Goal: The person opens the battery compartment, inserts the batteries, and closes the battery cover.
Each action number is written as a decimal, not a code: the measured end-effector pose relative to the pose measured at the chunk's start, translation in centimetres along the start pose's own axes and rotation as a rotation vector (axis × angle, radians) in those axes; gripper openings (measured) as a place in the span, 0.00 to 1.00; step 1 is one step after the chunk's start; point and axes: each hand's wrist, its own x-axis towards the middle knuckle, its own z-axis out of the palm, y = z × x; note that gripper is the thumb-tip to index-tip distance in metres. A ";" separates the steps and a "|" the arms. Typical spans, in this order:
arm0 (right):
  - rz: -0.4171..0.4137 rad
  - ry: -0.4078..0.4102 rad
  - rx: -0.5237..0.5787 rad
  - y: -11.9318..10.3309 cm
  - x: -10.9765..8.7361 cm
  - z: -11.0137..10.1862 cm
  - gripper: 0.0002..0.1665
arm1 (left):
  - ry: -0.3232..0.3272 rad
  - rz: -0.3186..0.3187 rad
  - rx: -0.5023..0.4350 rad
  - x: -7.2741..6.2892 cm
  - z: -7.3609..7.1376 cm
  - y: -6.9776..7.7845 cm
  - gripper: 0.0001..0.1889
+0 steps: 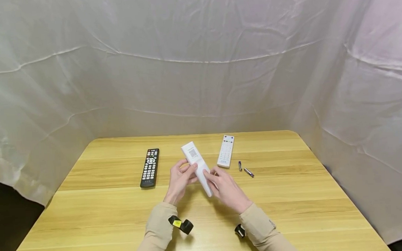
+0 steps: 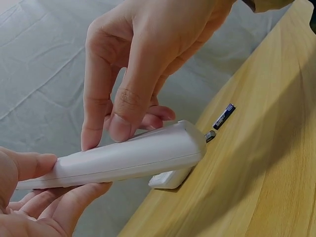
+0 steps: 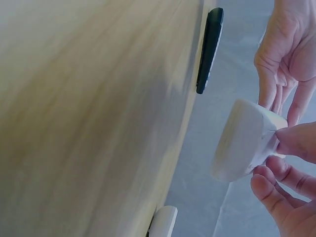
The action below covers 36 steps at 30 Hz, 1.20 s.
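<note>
A white remote control (image 1: 201, 174) is held above the table, its back with a printed code label turned up and its far end pointing left. My left hand (image 1: 181, 179) grips it by the side, thumb on the back and fingers underneath. At the nearer end, my right hand (image 1: 226, 186) has its thumb and fingertips on the back and edge. In the left wrist view, the right thumb and a finger press on the smooth white back of the remote control (image 2: 133, 153). The right wrist view shows its rounded end (image 3: 237, 143) close up.
On the wooden table (image 1: 107, 221), a black remote control (image 1: 150, 168) lies to the left. Another white remote control (image 1: 226, 151) lies face up behind the right hand. Two small batteries, one upright in view (image 1: 240, 166) and one slanted (image 1: 249, 172), lie beside it. Pale curtains (image 1: 199, 84) surround the table.
</note>
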 end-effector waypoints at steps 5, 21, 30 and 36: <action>0.023 0.004 0.020 0.1 0.1 -0.1 0.24 | -0.001 -0.009 -0.003 -0.1 0.0 0.1 0.20; 0.101 0.020 0.189 0.6 0.4 -0.2 0.21 | -0.044 -0.059 -0.026 0.1 -0.4 0.1 0.22; 0.166 0.134 0.387 1.7 0.3 -0.3 0.17 | -0.109 -0.110 -0.078 0.3 -1.2 0.4 0.28; 0.255 0.165 0.546 2.1 0.2 -0.7 0.16 | -0.162 -0.152 -0.162 0.5 -1.6 0.9 0.31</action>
